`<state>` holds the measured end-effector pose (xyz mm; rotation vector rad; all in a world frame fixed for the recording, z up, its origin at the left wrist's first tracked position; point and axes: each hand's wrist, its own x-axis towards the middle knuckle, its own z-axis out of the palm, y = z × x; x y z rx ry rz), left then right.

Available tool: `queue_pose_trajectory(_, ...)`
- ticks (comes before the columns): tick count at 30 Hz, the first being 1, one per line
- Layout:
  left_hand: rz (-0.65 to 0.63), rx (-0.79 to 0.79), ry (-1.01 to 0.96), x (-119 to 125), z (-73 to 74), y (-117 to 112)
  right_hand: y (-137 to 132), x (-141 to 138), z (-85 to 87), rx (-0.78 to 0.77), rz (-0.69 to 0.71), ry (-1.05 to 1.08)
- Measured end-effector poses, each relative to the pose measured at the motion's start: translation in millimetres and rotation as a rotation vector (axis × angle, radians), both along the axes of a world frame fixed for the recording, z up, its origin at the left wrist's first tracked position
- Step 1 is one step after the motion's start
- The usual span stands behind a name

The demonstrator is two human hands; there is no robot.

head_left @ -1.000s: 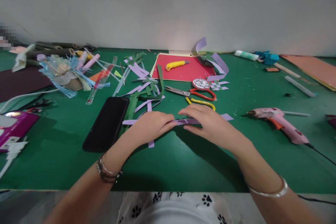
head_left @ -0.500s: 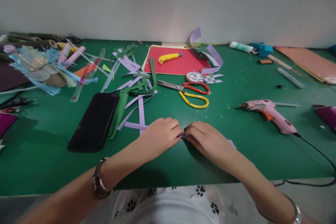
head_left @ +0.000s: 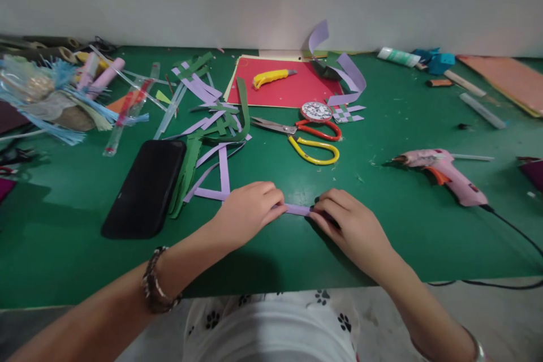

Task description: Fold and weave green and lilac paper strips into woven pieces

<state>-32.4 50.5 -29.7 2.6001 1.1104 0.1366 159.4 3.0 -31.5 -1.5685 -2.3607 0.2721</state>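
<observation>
Near the front of the green table, a purple paper strip (head_left: 298,210) stretches between my two hands. My left hand (head_left: 253,212) pinches it on the left, with thumb and fingers pressed together. On the right, my right hand (head_left: 348,226) pinches the same strip, its fingertips partly hiding the end. Other purple strips (head_left: 224,172) lie just behind my left hand, next to a bundle of green paper strips (head_left: 189,172). Beyond my hands rest scissors (head_left: 316,150) with one red and one yellow handle.
A black phone (head_left: 146,189) lies to the left. A pink glue gun (head_left: 449,172) with a cord is at the right. Farther back, a yellow cutter (head_left: 274,77) rests on red paper (head_left: 297,93), near a round patterned tin (head_left: 316,111). Craft scraps (head_left: 51,96) crowd the left rear.
My hands have moved apart, the right one shifting to the right, so more of the purple strip shows between them. The camera view has shifted slightly.
</observation>
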Motion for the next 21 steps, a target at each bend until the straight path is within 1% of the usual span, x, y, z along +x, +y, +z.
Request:
queue_pose_trajectory(4, 0.014, 0.014, 0.014, 0.5, 1.2, 2.0, 3.5, 0.6, -0.1, 0.001, 0.017, -0.036)
queue_pose_trajectory(10, 0.015, 0.021, 0.032, 1.0, 1.0, 2.8, 5.9, 1.1, -1.1, 0.054, 0.025, -0.090)
queue_pose_trajectory(15, 0.007, 0.044, -0.001, 0.4, -0.4, 2.0, 5.6, 0.4, -0.6, 0.028, -0.016, -0.111)
queue_pose_trajectory(21, 0.020, 0.045, 0.032, 2.1, 0.5, 1.8, 6.5, -0.8, 1.8, -0.002, -0.041, -0.126)
